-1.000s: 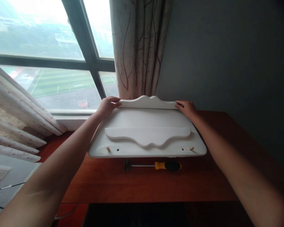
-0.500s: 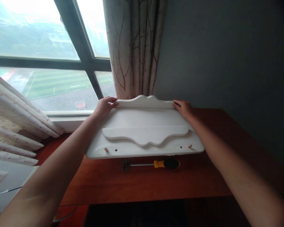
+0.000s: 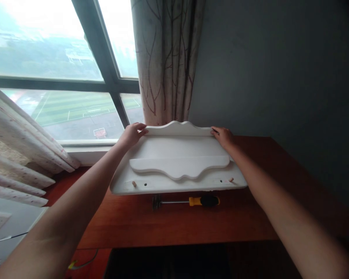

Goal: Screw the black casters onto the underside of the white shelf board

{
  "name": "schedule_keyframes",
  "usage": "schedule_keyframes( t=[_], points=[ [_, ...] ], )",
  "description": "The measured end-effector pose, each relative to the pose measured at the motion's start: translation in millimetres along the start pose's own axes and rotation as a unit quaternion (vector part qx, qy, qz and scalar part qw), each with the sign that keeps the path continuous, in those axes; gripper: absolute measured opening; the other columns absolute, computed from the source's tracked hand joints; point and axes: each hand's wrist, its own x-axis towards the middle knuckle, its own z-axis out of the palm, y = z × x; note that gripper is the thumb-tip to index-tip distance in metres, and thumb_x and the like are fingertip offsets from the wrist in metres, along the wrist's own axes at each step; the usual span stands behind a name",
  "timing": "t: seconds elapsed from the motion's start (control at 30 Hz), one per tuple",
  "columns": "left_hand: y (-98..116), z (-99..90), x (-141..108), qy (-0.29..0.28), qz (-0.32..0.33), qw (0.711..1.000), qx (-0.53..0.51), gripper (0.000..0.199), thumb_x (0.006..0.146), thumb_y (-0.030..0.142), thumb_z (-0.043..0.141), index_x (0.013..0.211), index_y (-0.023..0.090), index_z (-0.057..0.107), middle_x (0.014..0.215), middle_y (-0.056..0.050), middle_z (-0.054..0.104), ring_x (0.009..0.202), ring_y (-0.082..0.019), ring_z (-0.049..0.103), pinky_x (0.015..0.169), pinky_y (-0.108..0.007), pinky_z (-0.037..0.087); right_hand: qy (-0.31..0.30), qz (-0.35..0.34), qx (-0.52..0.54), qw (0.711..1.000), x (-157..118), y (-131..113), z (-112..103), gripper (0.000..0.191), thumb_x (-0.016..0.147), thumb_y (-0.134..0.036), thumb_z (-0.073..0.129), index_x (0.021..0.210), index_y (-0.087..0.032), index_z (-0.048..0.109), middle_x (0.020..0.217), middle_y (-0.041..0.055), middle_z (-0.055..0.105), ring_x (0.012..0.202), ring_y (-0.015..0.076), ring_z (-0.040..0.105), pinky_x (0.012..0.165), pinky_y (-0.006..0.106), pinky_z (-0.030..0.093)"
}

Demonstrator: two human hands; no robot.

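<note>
A white wavy-edged board [image 3: 178, 129] stands upright along the far edge of a white panel [image 3: 174, 146]. My left hand [image 3: 133, 133] pinches its left end, and my right hand [image 3: 223, 136] pinches the right end. Nearer to me, a second white scalloped board [image 3: 180, 166] lies on the panel, its curved edge facing me. Close to the panel's front edge, one wooden dowel [image 3: 134, 184] sticks up on the left and another dowel [image 3: 231, 179] on the right, each beside a dark hole.
On the reddish-brown table [image 3: 180, 228], a yellow and black screwdriver [image 3: 204, 201] lies before the panel, its tip at several small dark screws [image 3: 156, 202]. Behind stand a curtain [image 3: 167, 62] and a window [image 3: 61, 112]. A grey wall [image 3: 264, 69] rises at the right.
The camera view has shifted slightly, so the scene sits a little lower at the back. Both hands keep their hold on the upright board's ends, and nothing else has visibly moved.
</note>
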Motion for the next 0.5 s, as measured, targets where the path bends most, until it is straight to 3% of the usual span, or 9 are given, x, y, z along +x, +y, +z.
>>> schedule_keyframes(
  t=[0.5],
  points=[
    [-6.8, 6.1, 1.9, 0.013, -0.006, 1.000, 0.016, 0.037, 0.085, 0.050, 0.063, 0.107, 0.022, 0.073, 0.105, -0.009, 0.071, 0.088, -0.023, 0.068, 0.077, -0.031, 0.053, 0.003, 0.017, -0.012, 1.000, 2.8, 0.5, 3.0, 0.027, 0.093, -0.035, 0.058, 0.110, -0.027, 0.077, 0.101, 0.0077, 0.077, 0.095, 0.0270, 0.069, 0.084, 0.037, 0.052]
  ],
)
